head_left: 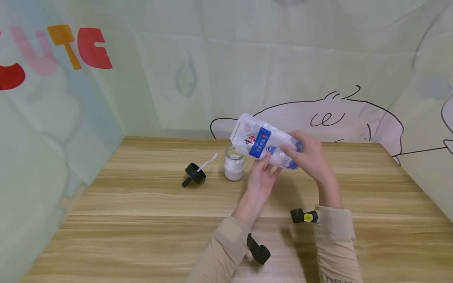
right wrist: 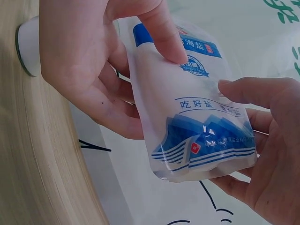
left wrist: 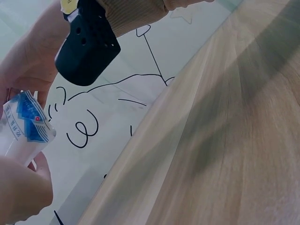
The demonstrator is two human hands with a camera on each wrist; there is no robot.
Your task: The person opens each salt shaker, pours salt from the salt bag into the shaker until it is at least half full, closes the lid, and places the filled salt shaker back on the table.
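Both hands hold a white and blue salt bag (head_left: 255, 138), tilted so its top end leans over a glass jar (head_left: 234, 167). White salt fills the lower part of this jar. My left hand (head_left: 261, 177) grips the bag from below, its thumb across the printed front in the right wrist view. At the bag's bottom end, my right hand (head_left: 307, 155) pinches it between thumb and fingers. Whether salt is flowing out is hidden. Only the bag's blue bottom end (left wrist: 33, 117) shows in the left wrist view.
Left of the jar, a black lid (head_left: 195, 173) with a knob lies on its side on the wooden table (head_left: 148, 228), a white spoon handle (head_left: 208, 161) sticking out of it. A printed cloth backdrop (head_left: 159, 78) stands behind the table. Each wrist wears a black camera (head_left: 260, 251).
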